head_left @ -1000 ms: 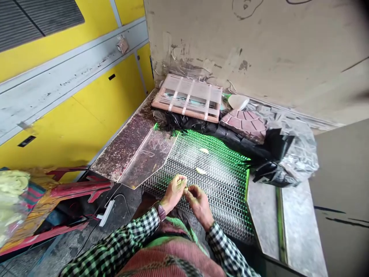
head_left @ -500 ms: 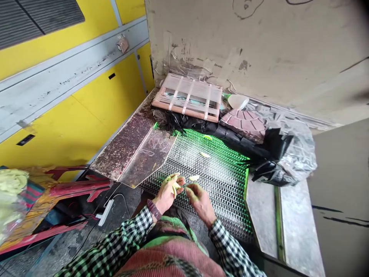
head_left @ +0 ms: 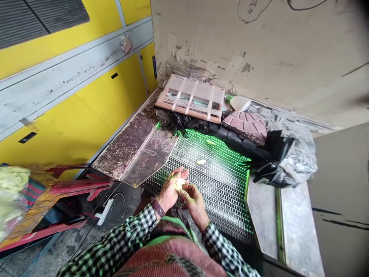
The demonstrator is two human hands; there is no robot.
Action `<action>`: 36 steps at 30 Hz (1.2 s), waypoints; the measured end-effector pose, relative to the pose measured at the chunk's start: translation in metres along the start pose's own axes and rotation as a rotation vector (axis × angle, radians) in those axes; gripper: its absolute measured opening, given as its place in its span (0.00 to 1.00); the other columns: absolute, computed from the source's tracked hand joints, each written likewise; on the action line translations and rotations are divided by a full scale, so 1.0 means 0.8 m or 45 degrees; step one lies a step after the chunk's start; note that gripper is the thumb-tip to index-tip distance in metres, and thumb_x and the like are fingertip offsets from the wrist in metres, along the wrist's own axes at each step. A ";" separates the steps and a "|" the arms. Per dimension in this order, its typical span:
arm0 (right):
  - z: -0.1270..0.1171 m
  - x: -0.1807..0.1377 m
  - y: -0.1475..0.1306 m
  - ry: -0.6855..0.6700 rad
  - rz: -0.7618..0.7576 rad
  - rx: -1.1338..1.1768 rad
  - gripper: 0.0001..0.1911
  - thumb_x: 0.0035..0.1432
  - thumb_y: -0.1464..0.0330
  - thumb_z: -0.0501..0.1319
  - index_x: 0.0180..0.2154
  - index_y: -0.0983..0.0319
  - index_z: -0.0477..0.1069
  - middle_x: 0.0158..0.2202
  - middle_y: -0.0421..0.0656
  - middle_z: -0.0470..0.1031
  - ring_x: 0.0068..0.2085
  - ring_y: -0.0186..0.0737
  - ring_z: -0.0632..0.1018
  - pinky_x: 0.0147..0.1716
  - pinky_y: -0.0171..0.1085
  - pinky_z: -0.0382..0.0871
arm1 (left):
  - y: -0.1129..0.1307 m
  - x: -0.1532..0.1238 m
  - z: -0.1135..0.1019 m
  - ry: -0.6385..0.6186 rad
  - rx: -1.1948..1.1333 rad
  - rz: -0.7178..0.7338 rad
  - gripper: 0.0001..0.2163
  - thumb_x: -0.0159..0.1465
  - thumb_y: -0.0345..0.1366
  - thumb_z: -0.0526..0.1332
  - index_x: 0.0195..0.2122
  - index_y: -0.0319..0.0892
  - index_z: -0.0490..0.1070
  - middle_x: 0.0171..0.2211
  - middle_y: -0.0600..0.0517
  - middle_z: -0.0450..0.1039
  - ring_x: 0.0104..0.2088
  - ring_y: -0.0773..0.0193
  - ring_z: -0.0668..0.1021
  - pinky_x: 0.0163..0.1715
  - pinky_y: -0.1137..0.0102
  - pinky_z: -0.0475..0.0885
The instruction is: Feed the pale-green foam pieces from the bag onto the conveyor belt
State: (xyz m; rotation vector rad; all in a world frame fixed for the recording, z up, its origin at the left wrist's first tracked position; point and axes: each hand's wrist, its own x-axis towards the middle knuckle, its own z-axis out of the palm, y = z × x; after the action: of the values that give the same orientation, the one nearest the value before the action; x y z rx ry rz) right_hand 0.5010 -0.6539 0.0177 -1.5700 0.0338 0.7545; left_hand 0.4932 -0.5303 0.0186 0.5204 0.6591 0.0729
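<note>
Fingers of the left hand (head_left: pixel 170 190) clamped on a pale yellow piece (head_left: pixel 179 184), right hand (head_left: pixel 194 204) bunched together just beside it, both above a wire mesh panel (head_left: pixel 221 192). Second pale piece (head_left: pixel 201 162) lying on the mesh, beyond the hands.

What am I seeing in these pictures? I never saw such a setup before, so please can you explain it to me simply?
This view comes from one camera worn on a person's head, looking down at their own bare hands. The left hand holds a small pale yellow piece, and the right hand is close beside it. Under the hands lies a hexagonal wire mesh, glowing green along its edges, with two more pale yellow pieces on it. Beyond it are a strapped bundle and a pink patterned paving tile.
</note>
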 end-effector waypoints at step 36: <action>-0.041 0.019 0.019 0.231 0.187 0.217 0.22 0.52 0.49 0.70 0.34 0.59 0.69 0.24 0.38 0.74 0.24 0.36 0.73 0.21 0.32 0.63 | -0.001 -0.005 -0.029 0.080 0.690 -0.109 0.13 0.61 0.39 0.70 0.42 0.38 0.74 0.39 0.43 0.80 0.34 0.61 0.82 0.34 0.67 0.80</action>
State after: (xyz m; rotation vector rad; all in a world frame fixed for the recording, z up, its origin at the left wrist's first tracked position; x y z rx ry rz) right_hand 0.5205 -0.6800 -0.0045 -1.4795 0.3417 0.7017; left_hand 0.4763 -0.5215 0.0048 1.0125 0.7632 -0.1761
